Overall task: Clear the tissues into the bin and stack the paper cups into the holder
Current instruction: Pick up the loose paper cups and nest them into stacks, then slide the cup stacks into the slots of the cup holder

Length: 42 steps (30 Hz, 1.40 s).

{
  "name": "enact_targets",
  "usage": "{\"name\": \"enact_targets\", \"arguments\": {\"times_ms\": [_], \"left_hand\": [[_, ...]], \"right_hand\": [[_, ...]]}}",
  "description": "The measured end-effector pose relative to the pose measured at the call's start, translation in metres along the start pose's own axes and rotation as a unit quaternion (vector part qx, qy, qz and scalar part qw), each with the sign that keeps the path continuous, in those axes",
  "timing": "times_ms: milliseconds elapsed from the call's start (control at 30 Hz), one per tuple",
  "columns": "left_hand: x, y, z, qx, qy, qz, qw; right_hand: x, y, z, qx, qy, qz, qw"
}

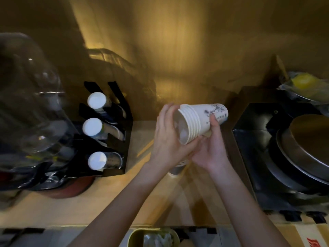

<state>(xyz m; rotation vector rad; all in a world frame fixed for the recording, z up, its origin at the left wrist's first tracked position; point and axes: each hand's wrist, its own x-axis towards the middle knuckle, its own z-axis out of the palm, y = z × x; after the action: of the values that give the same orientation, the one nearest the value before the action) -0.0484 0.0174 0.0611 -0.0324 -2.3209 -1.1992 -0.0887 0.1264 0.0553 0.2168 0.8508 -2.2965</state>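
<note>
Both hands, left (169, 138) and right (212, 148), raised together, fingers curled closed.

A stack of white paper cups (201, 122) is held up above the light counter, lying on its side. The open mouths face left and a bit down, and the bottom end points right. You can see many rims packed close together. The outside cup has a dark drawing and small writing on it. To the left stands a black cup holder (114, 132) with three slots. Each slot has a row of cups (92, 126) lying in it, with the round white bottoms facing this way. At the near edge sits a bin (153, 237) with crumpled white tissues (160, 240) inside
</note>
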Motion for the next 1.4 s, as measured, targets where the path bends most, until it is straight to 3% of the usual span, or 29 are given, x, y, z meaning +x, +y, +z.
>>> {"name": "enact_targets", "arguments": {"times_ms": [133, 233, 367, 500, 767, 867, 967, 1067, 1267, 1400], "left_hand": [[-0.025, -0.028, -0.047, 0.009, 0.027, -0.047, 0.998], [-0.041, -0.048, -0.079, -0.015, 0.019, -0.099, 0.995], [-0.059, -0.074, -0.116, -0.056, 0.012, -0.148, 0.987], [-0.068, -0.092, -0.15, -0.114, 0.052, -0.195, 0.973], [-0.072, -0.14, -0.201, -0.275, 0.032, -0.361, 0.891], [-0.071, -0.141, -0.215, -0.3, 0.028, -0.315, 0.9], [-0.073, -0.135, -0.224, -0.181, 0.016, -0.21, 0.961], [-0.077, -0.128, -0.221, -0.086, -0.006, -0.178, 0.98], [-0.081, -0.144, -0.205, 0.045, 0.003, -0.177, 0.983], [-0.088, -0.157, -0.193, 0.09, -0.025, -0.156, 0.983]], "right_hand": [[0.01, 0.04, 0.025, -0.042, -0.05, 0.068, 0.996], [0.021, 0.068, 0.04, -0.062, -0.077, 0.063, 0.993], [0.034, 0.101, 0.053, -0.136, -0.072, -0.001, 0.988], [0.037, 0.134, 0.076, -0.283, -0.064, -0.09, 0.953], [0.044, 0.199, 0.108, -0.45, -0.053, -0.176, 0.874], [0.061, 0.216, 0.104, -0.5, -0.027, -0.198, 0.843], [0.077, 0.231, 0.096, -0.539, -0.015, -0.221, 0.812], [0.084, 0.24, 0.088, -0.588, -0.021, -0.221, 0.777], [0.089, 0.24, 0.074, -0.676, -0.001, -0.195, 0.711], [0.09, 0.244, 0.065, -0.684, 0.018, -0.167, 0.709]]}}
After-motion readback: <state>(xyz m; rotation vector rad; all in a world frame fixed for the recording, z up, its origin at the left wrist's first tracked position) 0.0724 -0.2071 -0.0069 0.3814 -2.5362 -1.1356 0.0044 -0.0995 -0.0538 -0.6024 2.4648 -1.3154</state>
